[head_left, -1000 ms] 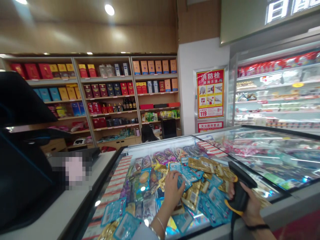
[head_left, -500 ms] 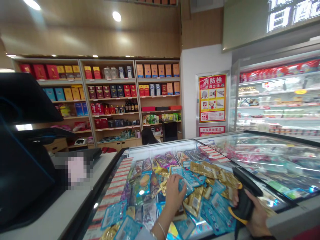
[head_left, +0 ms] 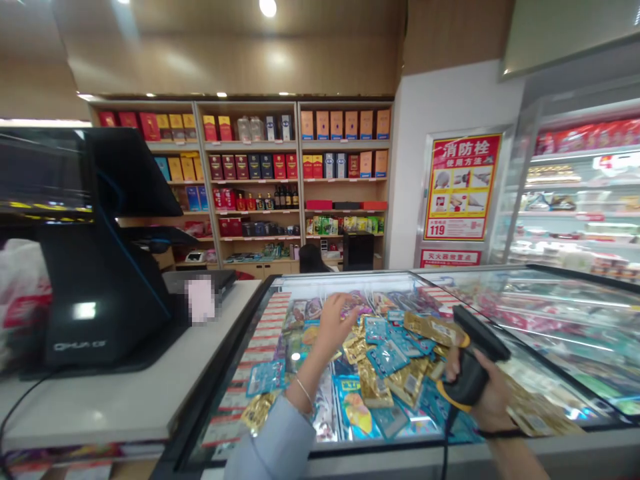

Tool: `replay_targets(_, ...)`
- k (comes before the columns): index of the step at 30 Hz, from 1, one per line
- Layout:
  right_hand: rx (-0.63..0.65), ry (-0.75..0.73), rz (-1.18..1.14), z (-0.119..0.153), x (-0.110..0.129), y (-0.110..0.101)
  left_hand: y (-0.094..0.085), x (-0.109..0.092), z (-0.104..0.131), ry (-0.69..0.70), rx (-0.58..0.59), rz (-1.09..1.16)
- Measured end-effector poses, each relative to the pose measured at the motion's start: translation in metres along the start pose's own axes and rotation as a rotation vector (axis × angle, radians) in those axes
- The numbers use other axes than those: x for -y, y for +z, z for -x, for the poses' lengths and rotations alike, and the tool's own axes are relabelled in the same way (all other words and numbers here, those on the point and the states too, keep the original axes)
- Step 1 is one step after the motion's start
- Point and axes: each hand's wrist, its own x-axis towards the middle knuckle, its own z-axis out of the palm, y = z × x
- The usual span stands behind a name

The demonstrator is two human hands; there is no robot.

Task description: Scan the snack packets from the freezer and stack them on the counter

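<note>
My left hand (head_left: 336, 323) hovers over the pile on the glass freezer top, fingers apart and slightly curled, holding nothing. Just right of it lie blue packets (head_left: 387, 357) mixed with gold packets (head_left: 375, 387). My right hand (head_left: 483, 390) is wrapped round the grip of a black and yellow barcode scanner (head_left: 470, 373), whose head lies over the right side of the pile. A blue packet with a yellow picture (head_left: 356, 407) lies near the freezer's front edge. More gold packets (head_left: 537, 407) lie beside my right wrist.
A black register (head_left: 115, 267) stands on the white counter (head_left: 145, 393) at left. The glass-topped freezer (head_left: 250, 417) has a dark frame. Behind are shelves of boxes (head_left: 253, 167), a person's dark hair (head_left: 313, 258), a red poster (head_left: 463, 187) and a lit display fridge (head_left: 585, 200).
The view has swung left. My left hand has lifted off the blue packets and moved back and left over the pile. My right hand still holds the scanner, and its head has turned slightly.
</note>
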Motion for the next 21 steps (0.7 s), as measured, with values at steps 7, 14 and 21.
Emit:
replay_targets(7,0.191,0.155,-0.009,0.002,-0.057,0.116,-0.123,0.044,0.005,-0.201,0.132,-0.044)
replay_targets(14,0.432,0.328,0.186,-0.002,-0.118,0.18,-0.195,0.113,0.052,-0.569,0.506,-0.206)
replay_targets(21,0.423,0.433,0.12,-0.006,-0.157,0.198,-0.171,0.141,0.075,-0.539,0.809,-0.407)
